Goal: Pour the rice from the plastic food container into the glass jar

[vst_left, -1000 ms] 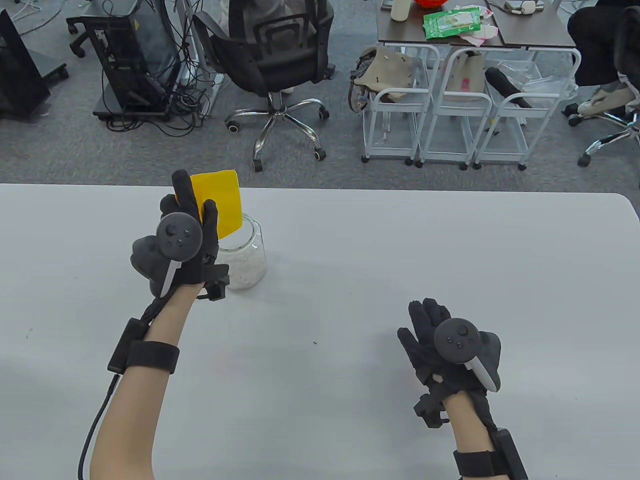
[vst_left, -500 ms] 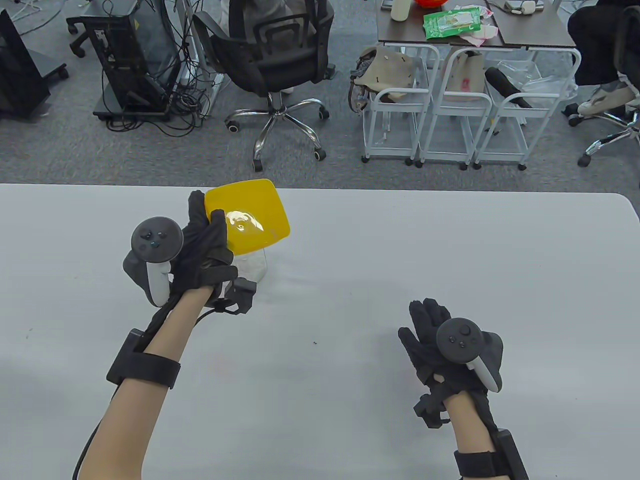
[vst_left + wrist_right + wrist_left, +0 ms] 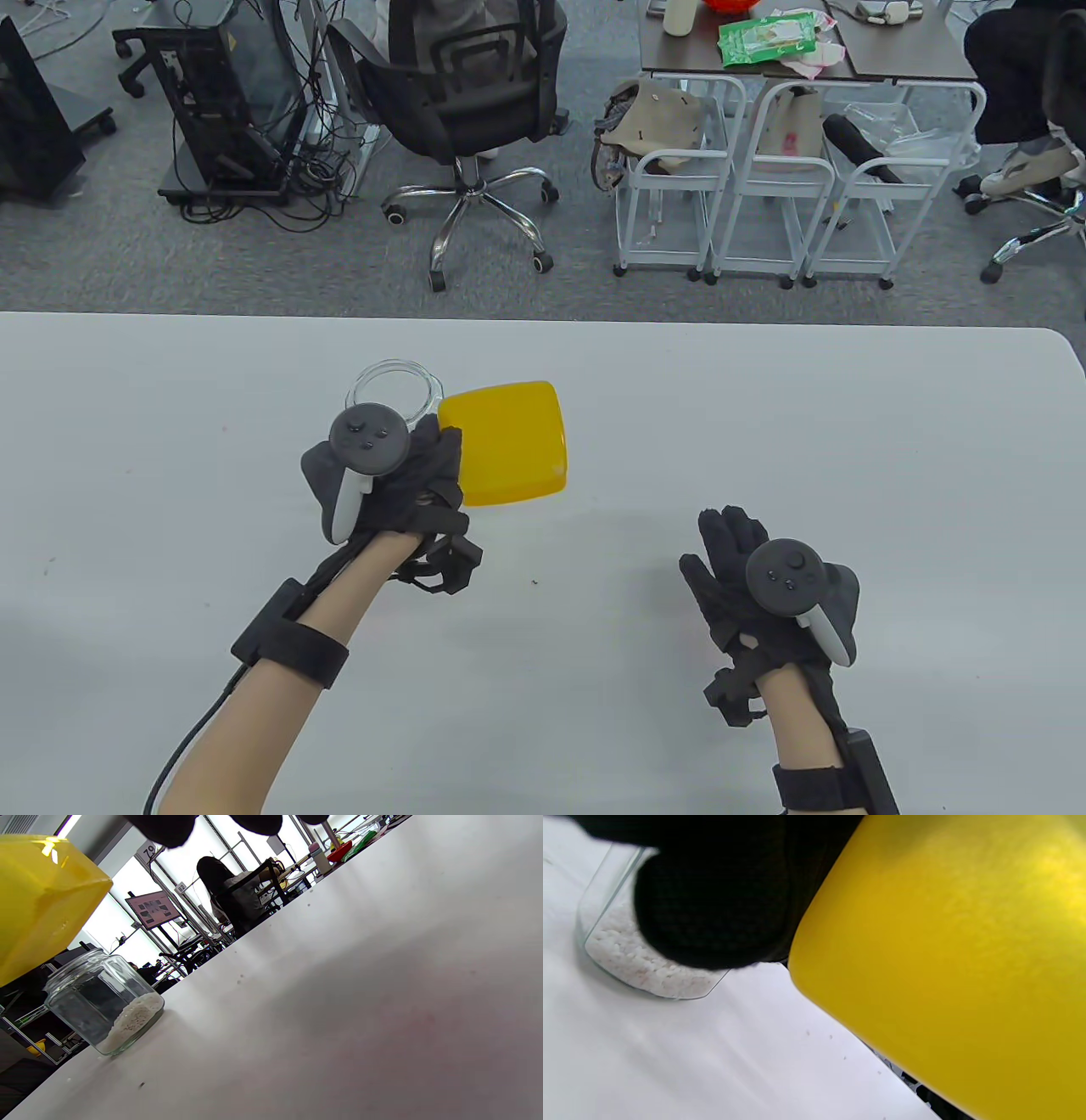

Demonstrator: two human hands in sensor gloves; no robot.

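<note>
My left hand [image 3: 424, 463] grips the left edge of a yellow plastic food container [image 3: 507, 443] and holds it above the table, just right of and nearer than the glass jar [image 3: 395, 394]. The container also fills the left wrist view [image 3: 958, 955] and shows at the left of the right wrist view [image 3: 38, 895]. The jar stands upright with white rice in its bottom [image 3: 131, 1018] and also shows in the left wrist view [image 3: 619, 955]. My right hand [image 3: 738, 552] rests open, fingers spread, holding nothing, at the table's front right.
The white table [image 3: 764, 424] ends at a far edge [image 3: 594, 321]. Beyond it on the floor stand an office chair [image 3: 462, 110], white wire carts [image 3: 764, 178] and a computer stand [image 3: 229, 102].
My left hand has turned the yellow container back from its tipped position over the jar and carried it right and nearer. The jar mouth is uncovered. The right hand has stayed still.
</note>
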